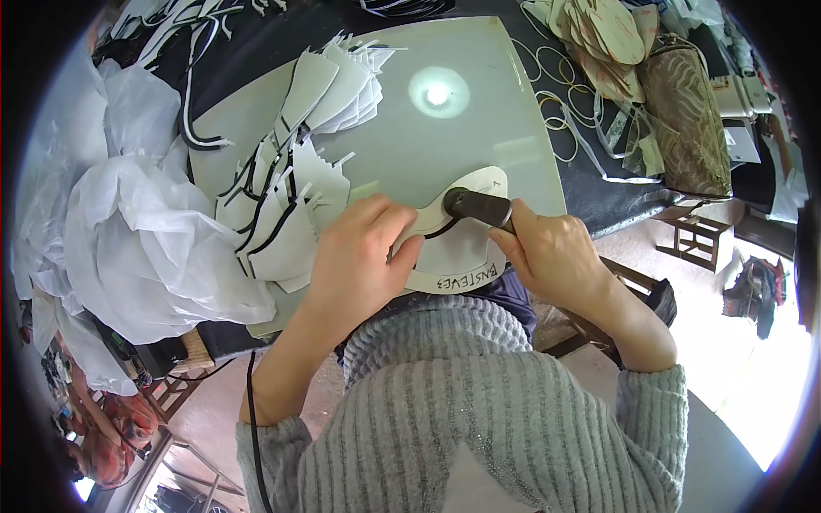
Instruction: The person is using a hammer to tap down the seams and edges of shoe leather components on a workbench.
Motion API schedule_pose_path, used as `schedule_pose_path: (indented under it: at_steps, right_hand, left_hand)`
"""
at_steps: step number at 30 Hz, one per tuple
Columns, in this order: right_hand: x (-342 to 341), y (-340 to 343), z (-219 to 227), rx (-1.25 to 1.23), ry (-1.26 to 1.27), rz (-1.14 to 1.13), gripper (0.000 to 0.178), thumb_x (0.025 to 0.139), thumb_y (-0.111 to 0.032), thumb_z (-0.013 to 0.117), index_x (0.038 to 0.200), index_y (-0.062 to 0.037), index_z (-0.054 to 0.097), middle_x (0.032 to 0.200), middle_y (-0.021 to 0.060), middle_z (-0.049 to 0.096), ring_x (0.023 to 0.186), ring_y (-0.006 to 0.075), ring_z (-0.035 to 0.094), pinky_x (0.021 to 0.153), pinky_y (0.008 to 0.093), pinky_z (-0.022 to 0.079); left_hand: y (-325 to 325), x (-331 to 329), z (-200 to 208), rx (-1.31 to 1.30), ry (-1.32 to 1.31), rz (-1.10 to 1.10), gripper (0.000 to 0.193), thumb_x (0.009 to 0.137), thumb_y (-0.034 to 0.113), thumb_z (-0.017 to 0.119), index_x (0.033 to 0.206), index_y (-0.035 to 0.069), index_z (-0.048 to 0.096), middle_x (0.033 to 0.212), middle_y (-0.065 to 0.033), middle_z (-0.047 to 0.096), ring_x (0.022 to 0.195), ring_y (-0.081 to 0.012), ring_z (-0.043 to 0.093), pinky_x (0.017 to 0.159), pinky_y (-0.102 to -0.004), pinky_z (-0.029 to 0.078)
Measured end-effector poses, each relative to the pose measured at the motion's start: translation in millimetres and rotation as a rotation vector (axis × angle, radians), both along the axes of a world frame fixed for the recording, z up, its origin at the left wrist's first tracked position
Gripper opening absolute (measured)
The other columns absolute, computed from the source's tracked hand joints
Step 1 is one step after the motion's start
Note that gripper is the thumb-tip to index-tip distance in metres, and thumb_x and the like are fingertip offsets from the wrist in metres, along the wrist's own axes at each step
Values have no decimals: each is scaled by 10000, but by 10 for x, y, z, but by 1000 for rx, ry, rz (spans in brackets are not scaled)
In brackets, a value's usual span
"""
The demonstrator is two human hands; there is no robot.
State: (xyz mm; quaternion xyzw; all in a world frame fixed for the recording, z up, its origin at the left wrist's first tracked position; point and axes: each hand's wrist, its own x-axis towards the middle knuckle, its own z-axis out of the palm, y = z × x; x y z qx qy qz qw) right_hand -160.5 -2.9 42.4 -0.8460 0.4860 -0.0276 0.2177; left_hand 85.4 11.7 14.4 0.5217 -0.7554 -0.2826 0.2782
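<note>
My right hand point(552, 252) is wrapped round a dark hammer point(483, 208), whose round head rests on or just over a curved white shoe-upper piece point(487, 182). A black strip point(442, 229) runs along that piece's inner edge. On the piece's left end is my left hand point(363, 252), fingers curled, thumb and forefinger closed at its edge; the fingertips' exact hold is partly hidden. The piece's lower curved band point(462, 280) bears handwriting and lies near the board's front edge. Beneath everything is a smooth grey-green board point(385, 162).
Left of my hands, white pieces with black trim point(291, 205) lie overlapped, with a fanned white stack point(338, 85) beyond. White plastic bags point(162, 248) bulge at the left. Tape rings point(560, 103), a beige stack point(599, 34) and a patterned brown roll point(684, 120) sit at the right.
</note>
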Motion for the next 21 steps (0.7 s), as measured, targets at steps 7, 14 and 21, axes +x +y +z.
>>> schedule_pose_path:
  at_steps: [7, 14, 21]
  right_hand:
    - [-19, -10, 4, 22, -8, -4, 292, 950, -215, 610, 1001, 63, 538, 514, 151, 541, 486, 374, 593, 469, 441, 471]
    - [-165, -115, 184, -8, -134, -35, 310, 958, -281, 608, 856, -7, 502, 526, 133, 536, 479, 344, 590, 443, 412, 466]
    - [-166, -132, 198, -52, 45, 8, 245, 950, -206, 622, 832, -18, 519, 520, 140, 509, 469, 332, 572, 445, 411, 433]
  left_hand:
    - [-53, -18, -28, 11, -2, 9, 161, 771, 1, 728, 901, 13, 635, 791, -84, 630, 647, -200, 641, 612, -294, 527]
    - [-177, 14, 110, 222, 70, -15, 204, 762, 36, 762, 910, 8, 624, 786, -74, 636, 642, -159, 626, 615, -278, 517]
    - [-194, -10, 144, 307, 30, -18, 191, 765, 47, 733, 884, 26, 586, 767, -86, 611, 664, -216, 625, 604, -329, 512]
